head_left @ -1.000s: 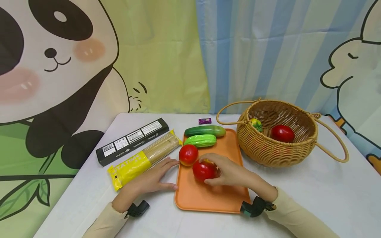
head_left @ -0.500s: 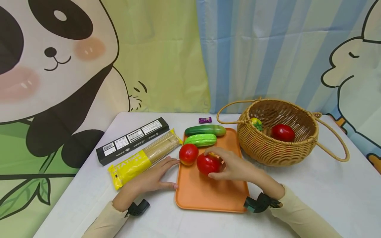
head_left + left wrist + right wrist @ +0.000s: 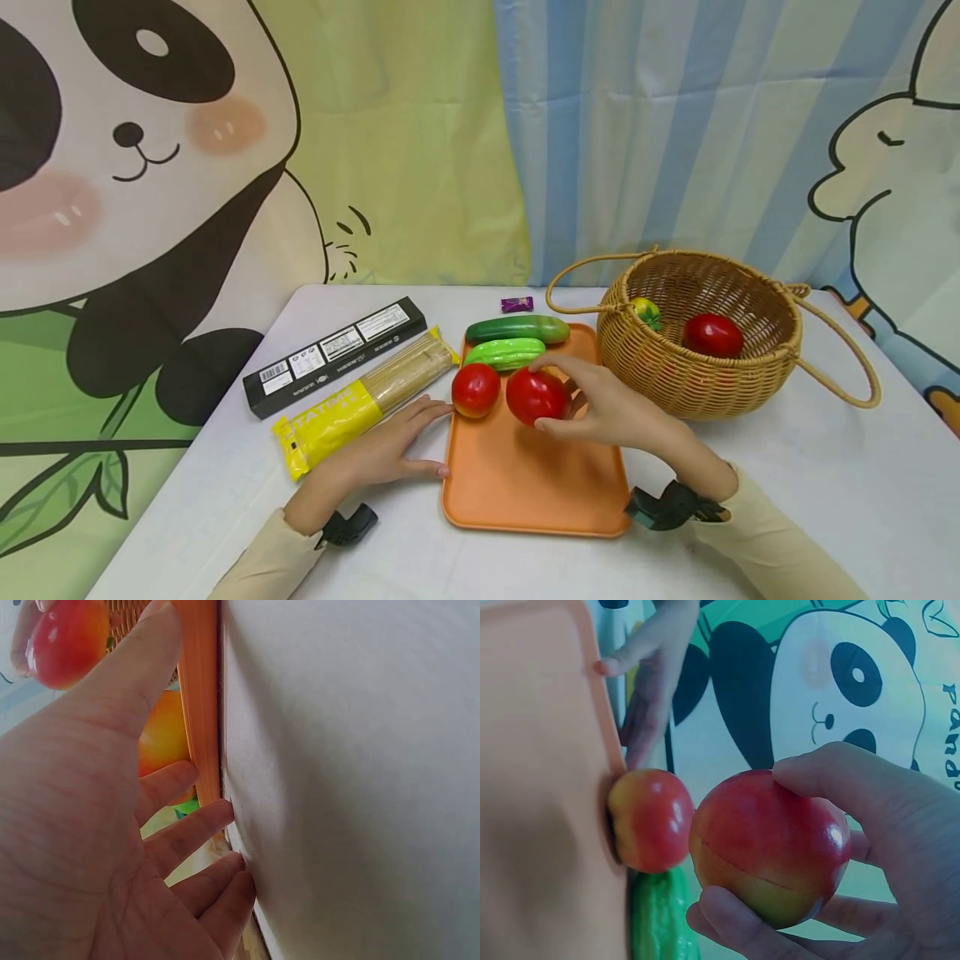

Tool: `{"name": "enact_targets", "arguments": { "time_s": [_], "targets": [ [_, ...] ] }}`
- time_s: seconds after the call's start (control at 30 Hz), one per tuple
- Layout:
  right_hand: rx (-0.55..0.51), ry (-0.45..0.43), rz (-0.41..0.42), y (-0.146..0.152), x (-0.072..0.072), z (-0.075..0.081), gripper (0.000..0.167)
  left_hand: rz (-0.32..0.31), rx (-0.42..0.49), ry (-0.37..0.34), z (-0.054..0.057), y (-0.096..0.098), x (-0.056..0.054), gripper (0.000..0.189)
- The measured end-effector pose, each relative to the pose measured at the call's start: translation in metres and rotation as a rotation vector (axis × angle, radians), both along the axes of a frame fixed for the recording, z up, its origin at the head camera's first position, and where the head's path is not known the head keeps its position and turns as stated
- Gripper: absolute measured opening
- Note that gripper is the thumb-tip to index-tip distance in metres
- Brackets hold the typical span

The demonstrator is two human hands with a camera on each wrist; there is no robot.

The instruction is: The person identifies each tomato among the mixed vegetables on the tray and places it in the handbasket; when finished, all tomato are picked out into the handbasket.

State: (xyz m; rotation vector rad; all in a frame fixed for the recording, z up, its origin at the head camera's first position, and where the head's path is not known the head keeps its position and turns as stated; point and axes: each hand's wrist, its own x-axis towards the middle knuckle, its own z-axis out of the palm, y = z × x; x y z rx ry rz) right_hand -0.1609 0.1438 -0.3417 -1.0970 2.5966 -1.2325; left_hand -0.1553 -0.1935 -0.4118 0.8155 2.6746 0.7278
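My right hand (image 3: 603, 408) grips a red-and-yellow apple (image 3: 538, 396), raised above the orange tray (image 3: 536, 492). In the right wrist view, thumb and fingers curl round the held apple (image 3: 769, 847). A second apple (image 3: 476, 390) rests at the tray's left edge, also seen in the right wrist view (image 3: 652, 820). Behind it lie a light green bumpy gourd (image 3: 506, 354) and a dark green cucumber (image 3: 517, 329). My left hand (image 3: 390, 446) lies beside the tray's left edge, fingers spread; in the left wrist view its fingertips touch or nearly touch the tray's side (image 3: 201, 690).
A wicker basket (image 3: 697, 392) stands right of the tray, with a red fruit (image 3: 712, 336) and a yellow-green piece (image 3: 646, 312) inside. To the left lie a yellow noodle pack (image 3: 330, 425) and a long black box (image 3: 335, 357). A small purple packet (image 3: 517, 305) sits at the back.
My right hand has lifted the apple off the tray and carried it slightly right and away from me. The left hand has stayed in place.
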Motion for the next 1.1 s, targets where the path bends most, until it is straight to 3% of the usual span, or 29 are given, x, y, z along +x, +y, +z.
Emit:
{"name": "enact_targets", "arguments": {
  "time_s": [0.53, 1.1],
  "targets": [
    [-0.041, 0.058, -0.065, 0.019, -0.002, 0.014, 0.058, 0.007, -0.001, -0.011, 0.0, 0.001, 0.001, 0.088],
    [-0.076, 0.174, -0.232, 0.047, -0.002, 0.036, 0.064, 0.001, 0.005, -0.001, 0.0, 0.001, 0.0, 0.087]
  ]
}}
